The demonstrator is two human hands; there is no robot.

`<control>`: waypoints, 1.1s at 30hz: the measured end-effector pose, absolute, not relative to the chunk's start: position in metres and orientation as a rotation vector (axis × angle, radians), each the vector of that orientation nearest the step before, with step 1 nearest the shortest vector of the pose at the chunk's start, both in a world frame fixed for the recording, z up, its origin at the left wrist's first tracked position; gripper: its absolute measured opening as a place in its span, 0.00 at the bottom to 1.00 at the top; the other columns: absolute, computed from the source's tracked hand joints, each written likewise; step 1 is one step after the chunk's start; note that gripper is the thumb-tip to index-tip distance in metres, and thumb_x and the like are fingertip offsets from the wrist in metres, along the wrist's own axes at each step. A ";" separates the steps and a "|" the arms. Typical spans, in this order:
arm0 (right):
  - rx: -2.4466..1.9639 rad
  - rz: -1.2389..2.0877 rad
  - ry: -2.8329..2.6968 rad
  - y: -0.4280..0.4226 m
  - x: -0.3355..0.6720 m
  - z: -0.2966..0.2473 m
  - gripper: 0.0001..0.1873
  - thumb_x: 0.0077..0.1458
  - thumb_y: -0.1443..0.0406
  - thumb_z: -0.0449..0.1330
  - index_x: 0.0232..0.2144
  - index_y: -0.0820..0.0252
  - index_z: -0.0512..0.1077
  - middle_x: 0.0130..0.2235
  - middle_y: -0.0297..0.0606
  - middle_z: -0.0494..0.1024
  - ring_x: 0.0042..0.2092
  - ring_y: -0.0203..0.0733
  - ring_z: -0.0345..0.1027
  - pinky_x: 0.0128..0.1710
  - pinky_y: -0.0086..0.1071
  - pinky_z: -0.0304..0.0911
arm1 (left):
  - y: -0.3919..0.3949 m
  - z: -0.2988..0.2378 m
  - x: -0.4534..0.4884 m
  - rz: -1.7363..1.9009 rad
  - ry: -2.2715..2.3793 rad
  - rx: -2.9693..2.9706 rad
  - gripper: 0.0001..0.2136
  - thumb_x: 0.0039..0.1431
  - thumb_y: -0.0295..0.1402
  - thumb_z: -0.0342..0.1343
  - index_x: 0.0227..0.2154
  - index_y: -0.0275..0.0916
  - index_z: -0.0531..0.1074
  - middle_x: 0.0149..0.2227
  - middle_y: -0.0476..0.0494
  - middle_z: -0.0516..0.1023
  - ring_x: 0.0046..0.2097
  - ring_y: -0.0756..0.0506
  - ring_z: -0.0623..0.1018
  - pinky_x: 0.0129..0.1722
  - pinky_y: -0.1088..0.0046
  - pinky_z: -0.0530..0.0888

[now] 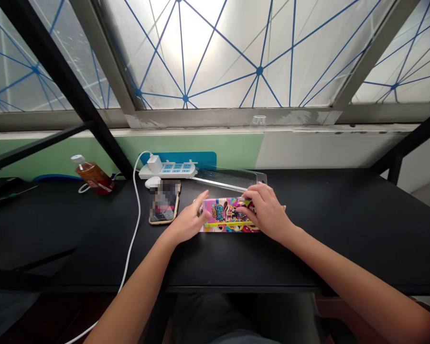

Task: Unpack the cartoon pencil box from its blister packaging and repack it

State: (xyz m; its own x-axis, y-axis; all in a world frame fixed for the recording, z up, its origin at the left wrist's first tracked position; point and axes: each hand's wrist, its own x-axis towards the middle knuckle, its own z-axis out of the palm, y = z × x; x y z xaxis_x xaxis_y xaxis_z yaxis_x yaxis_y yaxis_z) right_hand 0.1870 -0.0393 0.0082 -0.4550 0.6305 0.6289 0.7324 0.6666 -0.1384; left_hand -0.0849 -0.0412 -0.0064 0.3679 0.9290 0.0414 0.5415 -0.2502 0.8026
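Observation:
A flat, brightly printed pink box [226,216] lies on the black table [344,224] in front of me. My left hand [189,220] rests at its left end, fingers stretched out and touching the box's edge. My right hand [265,209] lies over the box's right part, fingers curled down and pressing on its top. A clear plastic lid [232,178] lies just behind the box.
A phone [165,201] lies left of the box. Behind it sit a white power strip [168,169] with a charger and a white cable [134,229] running off the front edge. A tipped drink bottle [92,176] lies at far left. A black frame post [68,86] slants up left.

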 end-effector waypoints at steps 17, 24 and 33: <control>-1.382 0.463 -2.331 -0.079 0.297 -0.019 0.44 0.54 0.52 0.67 0.69 0.43 0.56 0.73 0.44 0.51 0.68 0.64 0.55 0.57 0.53 0.68 | -0.042 0.002 -0.086 0.659 1.418 2.110 0.33 0.62 0.54 0.56 0.66 0.45 0.63 0.68 0.41 0.65 0.68 0.34 0.64 0.66 0.56 0.63; -1.556 0.487 -1.866 -0.072 0.287 -0.018 0.21 0.63 0.50 0.57 0.52 0.52 0.73 0.50 0.44 0.82 0.49 0.56 0.78 0.46 0.46 0.75 | -0.041 -0.002 -0.091 0.781 1.264 1.762 0.37 0.67 0.62 0.31 0.70 0.46 0.53 0.65 0.36 0.69 0.64 0.33 0.71 0.59 0.54 0.70; -1.533 0.311 -2.037 -0.080 0.279 -0.044 0.36 0.60 0.50 0.61 0.66 0.54 0.60 0.62 0.50 0.72 0.61 0.61 0.67 0.58 0.55 0.67 | -0.051 -0.004 -0.076 0.738 1.283 2.022 0.46 0.54 0.44 0.68 0.71 0.52 0.49 0.71 0.43 0.57 0.69 0.34 0.63 0.67 0.54 0.62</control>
